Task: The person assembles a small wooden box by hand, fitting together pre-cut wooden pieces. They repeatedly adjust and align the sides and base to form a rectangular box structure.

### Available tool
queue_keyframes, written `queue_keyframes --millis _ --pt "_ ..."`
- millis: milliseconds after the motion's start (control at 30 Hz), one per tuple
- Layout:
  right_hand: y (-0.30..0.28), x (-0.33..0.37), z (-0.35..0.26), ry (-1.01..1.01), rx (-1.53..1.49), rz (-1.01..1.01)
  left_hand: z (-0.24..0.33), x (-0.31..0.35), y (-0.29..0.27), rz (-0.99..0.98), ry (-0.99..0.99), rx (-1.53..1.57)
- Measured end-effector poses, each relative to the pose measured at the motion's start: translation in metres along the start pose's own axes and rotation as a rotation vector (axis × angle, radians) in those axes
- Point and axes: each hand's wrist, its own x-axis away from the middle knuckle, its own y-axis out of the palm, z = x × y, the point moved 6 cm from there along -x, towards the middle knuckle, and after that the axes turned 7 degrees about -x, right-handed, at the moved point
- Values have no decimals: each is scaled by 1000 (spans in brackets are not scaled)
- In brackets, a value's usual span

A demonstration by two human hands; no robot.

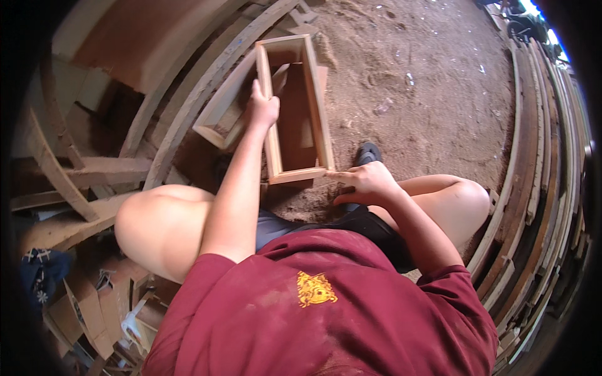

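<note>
A long, narrow wooden frame with open box-like sides stands tilted in front of my knees. My left hand grips its left long side, thumb pointing up along the wood. At the near right corner, my right hand has its index finger stretched out against or just beside the frame; its other fingers are loosely spread and hold nothing. Behind the frame's left side leans a second pale wooden frame, partly hidden by my left arm. Through the opening shows a reddish-brown surface.
Sandy, dusty ground lies ahead, with small scraps on it. Long wooden planks are stacked along the right. Curved timber pieces crowd the left, with wood offcuts and a dark blue cloth at the lower left.
</note>
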Motion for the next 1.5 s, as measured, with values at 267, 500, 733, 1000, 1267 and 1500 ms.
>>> queue_keyframes --millis 267,500,733,1000,1267,1500 --pt "-2 2 -2 -11 17 99 8 3 -5 6 12 -13" --pt "9 1 7 -45 -25 127 13 4 -3 -35 -28 -39" --pt "-1 -14 19 181 -418 278 12 6 -5 -37 -41 -42" --pt "17 -34 43 174 -530 356 22 10 -14 -59 -39 -37" --pt "2 -43 26 297 -676 405 18 11 -16 -10 -15 33" --pt "22 -28 42 321 -761 436 22 13 -17 -64 -65 -59"
